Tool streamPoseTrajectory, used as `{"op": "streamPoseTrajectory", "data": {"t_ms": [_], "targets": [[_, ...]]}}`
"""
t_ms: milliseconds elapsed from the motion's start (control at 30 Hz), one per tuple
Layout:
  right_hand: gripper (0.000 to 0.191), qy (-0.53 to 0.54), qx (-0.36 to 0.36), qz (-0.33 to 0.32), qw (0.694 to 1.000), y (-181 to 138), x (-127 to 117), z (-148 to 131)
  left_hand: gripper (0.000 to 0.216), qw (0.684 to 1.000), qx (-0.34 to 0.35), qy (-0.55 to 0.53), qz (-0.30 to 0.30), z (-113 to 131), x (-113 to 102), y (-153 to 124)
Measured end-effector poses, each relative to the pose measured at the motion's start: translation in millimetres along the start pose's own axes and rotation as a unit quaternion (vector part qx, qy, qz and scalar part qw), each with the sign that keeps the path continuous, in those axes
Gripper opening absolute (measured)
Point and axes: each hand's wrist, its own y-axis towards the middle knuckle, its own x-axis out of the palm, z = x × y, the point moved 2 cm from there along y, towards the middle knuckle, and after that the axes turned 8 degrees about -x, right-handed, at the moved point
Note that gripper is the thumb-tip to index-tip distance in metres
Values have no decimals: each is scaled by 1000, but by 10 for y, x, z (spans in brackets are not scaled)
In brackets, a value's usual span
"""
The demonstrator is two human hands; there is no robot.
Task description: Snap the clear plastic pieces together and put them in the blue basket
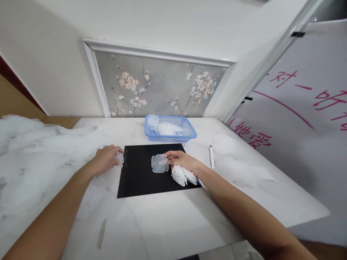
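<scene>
Black mat (138, 177): over it, the right hand (184, 160) has fingers pinched on a clear lid (159, 164). By its left edge, the left hand (105, 159) has fingers around another clear piece (119, 157).

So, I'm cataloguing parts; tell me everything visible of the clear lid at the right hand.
The clear lid looks like transparent plastic: a squarish panel with rounded corners and flaps at its edges. Its broad face is turned to the camera, against the black sheet. The right hand holds its right edge, a fingertip showing through. Whether it rests on the sheet or is lifted, I can't tell.
</scene>
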Motion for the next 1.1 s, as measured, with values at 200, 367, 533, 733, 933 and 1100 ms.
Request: {"op": "streamPoseTrajectory", "data": {"t_ms": [200,367,533,733,933,1100], "targets": [[38,1,5,-4,1000,3,0,0,18,997,20,29,67,43,-63,-31],[37,6,0,-4,1000,10,-9,5,25,980,82,-179,5,220,-115,-140],[37,1,-6,-3,1000,12,-4,-6,30,917,63,-376,-117,462,43,-201],[32,-43,-38,40,998,14,67,31,33,795,-28,-577,-184,586,289,-171],[26,-235,-178,67,953,-73,155,-56,29,717,-57,-656,-226,615,318,-181],[34,-508,-277,48,814,-220,306,-124,34,684,-49,-681,-255,674,302,-217]]}}
